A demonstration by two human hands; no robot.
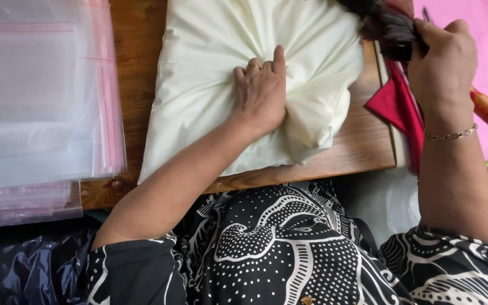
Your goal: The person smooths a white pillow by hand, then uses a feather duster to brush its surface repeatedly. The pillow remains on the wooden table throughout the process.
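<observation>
The cream cloth [210, 73] lies in the middle of the wooden surface [368, 141]. The left hand [260, 93] presses flat on it, fingers together. At 2 o'clock, the right hand [444, 62] grips a dark bundle [388, 25]. Pulling hard might slide the cloth off.

My left hand [260, 93] lies palm down, fingers spread a little and pointing away from me, a ring on one finger. Its wrist is straight and the bare forearm runs back to my left side, elbow bent. My right hand [443, 62] is raised at the far right, closed in a fist with the knuckles up. A thin chain circles that wrist, and the forearm drops straight back toward me.
</observation>
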